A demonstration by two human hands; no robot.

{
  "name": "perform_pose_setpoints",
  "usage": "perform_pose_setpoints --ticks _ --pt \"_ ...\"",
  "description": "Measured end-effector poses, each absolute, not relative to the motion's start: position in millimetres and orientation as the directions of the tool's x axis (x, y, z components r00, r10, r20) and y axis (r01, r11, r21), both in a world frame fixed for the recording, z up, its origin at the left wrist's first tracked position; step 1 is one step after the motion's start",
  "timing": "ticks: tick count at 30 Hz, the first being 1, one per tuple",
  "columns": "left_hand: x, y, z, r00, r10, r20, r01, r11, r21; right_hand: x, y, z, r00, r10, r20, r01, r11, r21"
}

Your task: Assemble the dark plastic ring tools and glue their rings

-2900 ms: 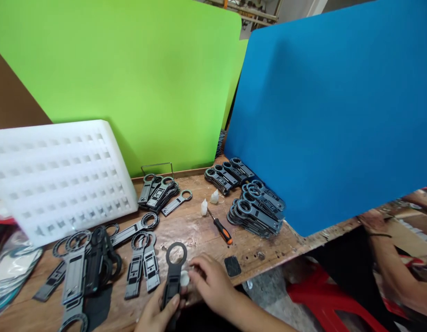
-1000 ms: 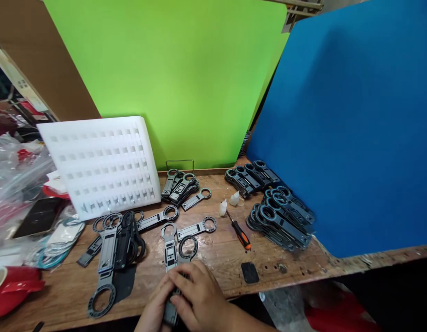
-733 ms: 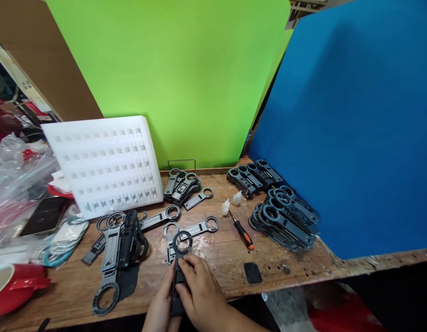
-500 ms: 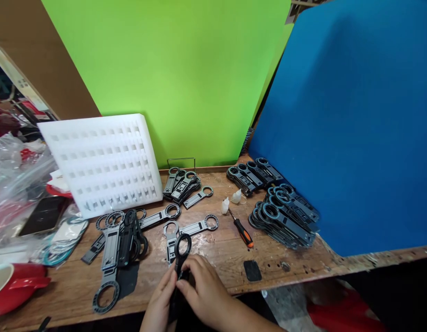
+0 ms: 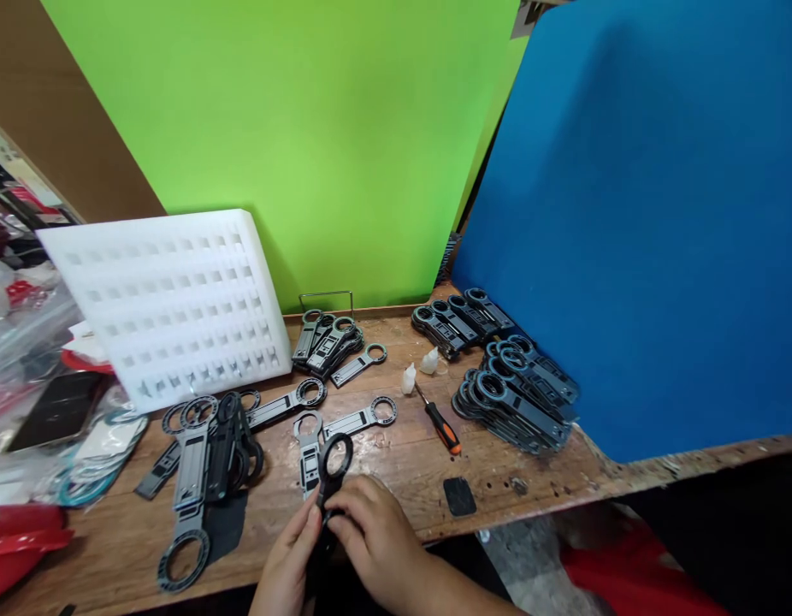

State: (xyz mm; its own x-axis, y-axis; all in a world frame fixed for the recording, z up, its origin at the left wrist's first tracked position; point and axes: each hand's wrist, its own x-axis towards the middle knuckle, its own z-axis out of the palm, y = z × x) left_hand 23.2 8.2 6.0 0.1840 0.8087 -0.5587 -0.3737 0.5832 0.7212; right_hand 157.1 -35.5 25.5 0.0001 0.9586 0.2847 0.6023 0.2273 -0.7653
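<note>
Near the table's front edge I hold a black flat part with a ring at one end, its ring pointing up and away from me. My left hand is closed round its lower body, the thumb along the side. The fingers and thumb of my right hand pinch the same part just below the ring. My fingers hide much of its lower end. Just beyond lie two grey ring-ended parts, one upright in view and one slanting right.
Grey ring-ended parts form a pile on the left, a group at the back and stacks on the right. An orange-black screwdriver lies beside small whitish pieces. A white slotted foam block leans behind; a red cup stands left.
The view has swung slightly, so the table's things sit further left. Both hands keep hold of the black part, and its ring has turned a little more towards me.
</note>
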Motion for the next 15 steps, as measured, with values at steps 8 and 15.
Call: perform_pose_setpoints --ticks 8,15 --pt "5 29 22 0.327 0.689 -0.647 -0.537 0.699 0.472 277 -34 -12 0.435 0.86 0.266 0.865 -0.318 -0.387" --pt "14 34 20 0.41 0.762 -0.501 -0.595 0.64 0.486 300 -50 -26 0.595 0.802 0.053 0.702 -0.487 -0.52"
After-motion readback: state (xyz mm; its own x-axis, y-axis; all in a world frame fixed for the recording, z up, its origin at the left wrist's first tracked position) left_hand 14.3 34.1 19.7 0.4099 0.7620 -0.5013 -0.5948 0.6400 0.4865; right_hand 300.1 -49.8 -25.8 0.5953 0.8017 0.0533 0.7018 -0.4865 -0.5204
